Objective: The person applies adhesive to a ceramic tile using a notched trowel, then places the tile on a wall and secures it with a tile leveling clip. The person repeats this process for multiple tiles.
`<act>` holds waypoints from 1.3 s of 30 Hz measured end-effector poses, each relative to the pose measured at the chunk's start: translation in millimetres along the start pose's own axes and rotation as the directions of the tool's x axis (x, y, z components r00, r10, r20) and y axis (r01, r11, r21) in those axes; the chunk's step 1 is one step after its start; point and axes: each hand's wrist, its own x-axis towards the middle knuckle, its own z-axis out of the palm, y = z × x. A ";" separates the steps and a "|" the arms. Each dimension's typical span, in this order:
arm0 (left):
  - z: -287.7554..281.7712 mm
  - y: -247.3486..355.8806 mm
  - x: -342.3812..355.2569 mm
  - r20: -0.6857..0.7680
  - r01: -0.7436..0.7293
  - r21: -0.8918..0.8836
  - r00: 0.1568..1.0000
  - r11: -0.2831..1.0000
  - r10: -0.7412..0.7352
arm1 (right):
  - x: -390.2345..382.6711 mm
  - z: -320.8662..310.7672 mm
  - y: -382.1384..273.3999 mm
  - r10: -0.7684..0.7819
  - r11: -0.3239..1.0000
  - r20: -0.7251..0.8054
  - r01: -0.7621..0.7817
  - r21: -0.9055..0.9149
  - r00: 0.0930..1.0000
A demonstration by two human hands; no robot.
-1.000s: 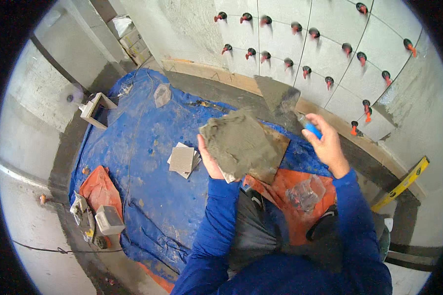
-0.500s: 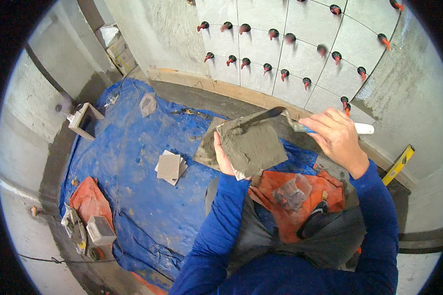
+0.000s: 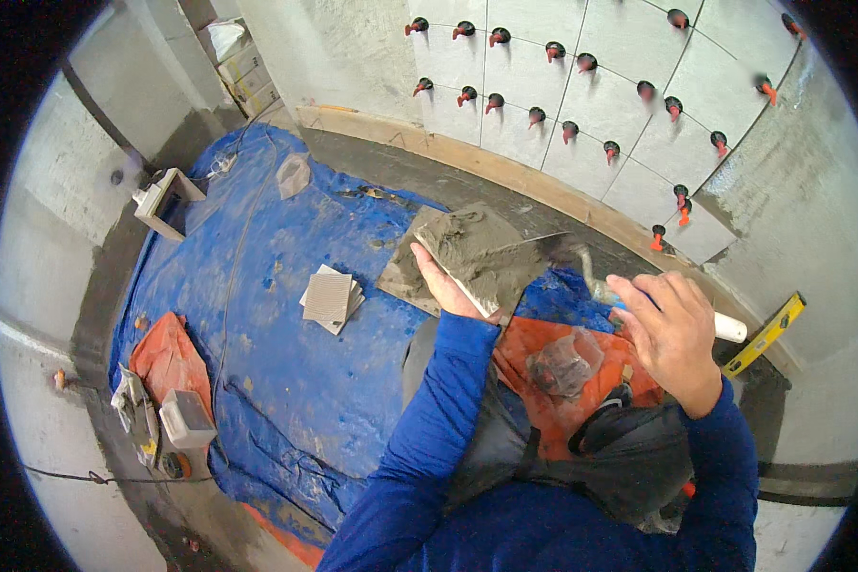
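Observation:
My left hand [image 3: 443, 286] holds a tile [image 3: 467, 257] from its left edge; grey mortar is piled on its face and the tile is tilted. Beneath it lies a larger mortar-smeared board [image 3: 400, 276]. My right hand [image 3: 670, 338] is closed on a trowel [image 3: 729, 327] with a white handle end, a blue collar and a bent neck. The trowel's blade reaches toward the right side of the mortar and partly blends into it.
Tiles with red-and-black levelling clips [image 3: 517, 76] cover the wall above a wooden batten [image 3: 419, 143]. A blue tarp [image 3: 296, 400] holds loose tiles [image 3: 326, 297]. Also around: orange sheet [image 3: 534, 419], plastic container [image 3: 186, 419], yellow level [image 3: 767, 329], small wooden stand [image 3: 176, 205], boxes [image 3: 253, 81].
My right hand has moved right and down with the trowel, whose blade was over the tile's top half a second ago. My left hand has tipped the tile.

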 end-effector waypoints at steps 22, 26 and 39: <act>-4.1 -1.9 0.0 0.099 0.026 -0.136 0.995 0.990 -0.013 | -17.6 20.5 -19.4 -0.088 0.977 -0.055 0.076 -0.198 0.995; -2.9 -9.4 -0.1 0.112 0.021 -0.159 0.994 0.987 -0.003 | -8.1 20.6 -20.9 -0.053 0.985 -0.073 0.040 -0.166 0.996; 7.9 -13.3 0.5 0.198 -0.017 -0.118 0.979 0.993 0.040 | 8.3 6.8 1.9 0.276 0.912 0.128 -0.302 0.277 0.953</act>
